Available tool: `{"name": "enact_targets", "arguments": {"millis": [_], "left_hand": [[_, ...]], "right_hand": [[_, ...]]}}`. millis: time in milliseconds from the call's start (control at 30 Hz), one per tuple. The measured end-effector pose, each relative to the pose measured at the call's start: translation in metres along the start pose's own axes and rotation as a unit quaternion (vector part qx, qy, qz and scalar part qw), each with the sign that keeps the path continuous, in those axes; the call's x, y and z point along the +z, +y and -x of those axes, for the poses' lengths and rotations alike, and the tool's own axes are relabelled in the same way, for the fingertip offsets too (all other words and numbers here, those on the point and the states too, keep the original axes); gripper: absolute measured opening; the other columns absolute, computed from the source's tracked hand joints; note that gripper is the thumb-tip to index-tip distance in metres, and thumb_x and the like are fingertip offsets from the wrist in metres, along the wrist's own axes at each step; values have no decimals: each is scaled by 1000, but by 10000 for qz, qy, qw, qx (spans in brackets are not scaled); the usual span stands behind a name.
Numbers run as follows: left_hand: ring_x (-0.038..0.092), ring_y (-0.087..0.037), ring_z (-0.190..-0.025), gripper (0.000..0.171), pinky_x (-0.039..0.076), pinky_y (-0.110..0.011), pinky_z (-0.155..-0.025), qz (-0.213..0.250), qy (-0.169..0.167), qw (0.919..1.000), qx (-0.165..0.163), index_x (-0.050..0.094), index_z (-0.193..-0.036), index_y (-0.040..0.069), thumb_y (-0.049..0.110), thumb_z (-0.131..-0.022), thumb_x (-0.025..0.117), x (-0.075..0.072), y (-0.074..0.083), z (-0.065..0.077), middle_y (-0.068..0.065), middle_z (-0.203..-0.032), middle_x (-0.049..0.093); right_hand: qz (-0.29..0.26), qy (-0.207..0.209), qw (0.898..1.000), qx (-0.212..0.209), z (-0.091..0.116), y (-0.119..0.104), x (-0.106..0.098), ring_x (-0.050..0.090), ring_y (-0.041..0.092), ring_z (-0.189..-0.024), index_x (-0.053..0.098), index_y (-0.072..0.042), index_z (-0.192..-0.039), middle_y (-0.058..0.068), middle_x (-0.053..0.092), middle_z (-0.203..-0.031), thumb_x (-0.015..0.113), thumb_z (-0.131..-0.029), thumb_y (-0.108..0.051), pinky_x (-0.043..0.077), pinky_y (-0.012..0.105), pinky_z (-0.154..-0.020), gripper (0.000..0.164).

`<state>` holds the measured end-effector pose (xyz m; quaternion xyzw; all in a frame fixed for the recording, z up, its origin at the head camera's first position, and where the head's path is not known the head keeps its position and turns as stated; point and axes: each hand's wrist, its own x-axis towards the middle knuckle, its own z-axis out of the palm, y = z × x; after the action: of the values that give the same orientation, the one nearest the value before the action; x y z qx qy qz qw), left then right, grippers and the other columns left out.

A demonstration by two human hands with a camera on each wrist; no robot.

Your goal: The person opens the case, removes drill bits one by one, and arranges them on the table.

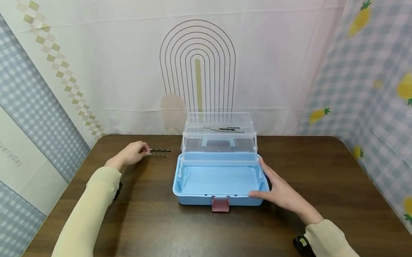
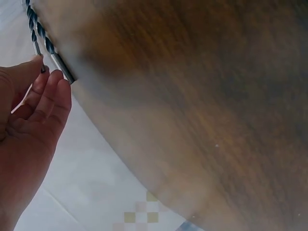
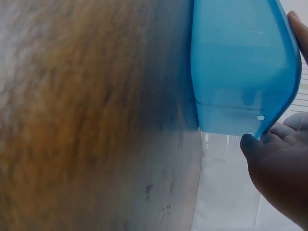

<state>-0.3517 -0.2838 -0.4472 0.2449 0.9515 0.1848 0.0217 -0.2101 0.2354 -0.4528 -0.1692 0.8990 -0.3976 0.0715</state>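
Diffuse light leaves a pale sheen on the table (image 1: 193, 234), its grain smeared in both wrist views.

Your head cam looks forward and down, widest, blue box (image 1: 195, 200) mid-frame. Left wrist cam: close-up, tilted, left of the box; shares your left hand (image 1: 131, 153) and two drill bits (image 1: 161, 150) with head. Right wrist cam: close, tilted, facing the box's outer wall; head shares box and right hand (image 1: 281, 192).
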Motion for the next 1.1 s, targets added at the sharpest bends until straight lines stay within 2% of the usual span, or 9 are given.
{"name": "enact_targets", "arguments": {"millis": [200,400,667,1100], "left_hand": [[59,-29,-86,5,49,-47,-81,35,-5,10000,-38,63,-93,-3,-1,-97,61,2,-2,0,-13,-90,62],[59,-29,-87,7,49,-47,-82,78,-77,9997,-214,63,-95,-3,1,-99,59,5,-7,3,-14,-91,61],[58,-29,-88,7,49,-47,-82,204,114,9994,-242,63,-93,-1,1,-99,60,10,-12,3,-13,-92,60],[60,-32,-92,4,50,-49,-85,207,141,9992,-305,65,-97,-4,-3,-96,61,15,-12,5,-15,-95,61]], "right_hand": [[46,-17,10000,38,0,-1,-1,14,48,-149,0,-24,-164,22,5,-167,78,-85,-51,25,71,-110,114],[51,-10,10000,47,0,1,1,15,49,-148,0,-23,-164,23,5,-166,78,-85,-51,26,71,-110,115],[92,27,9999,125,0,0,0,16,50,-148,0,-23,-164,23,6,-166,78,-85,-51,27,71,-109,115],[52,26,10000,67,0,1,1,15,49,-148,1,-20,-164,23,6,-166,79,-85,-50,26,71,-110,115]]}}
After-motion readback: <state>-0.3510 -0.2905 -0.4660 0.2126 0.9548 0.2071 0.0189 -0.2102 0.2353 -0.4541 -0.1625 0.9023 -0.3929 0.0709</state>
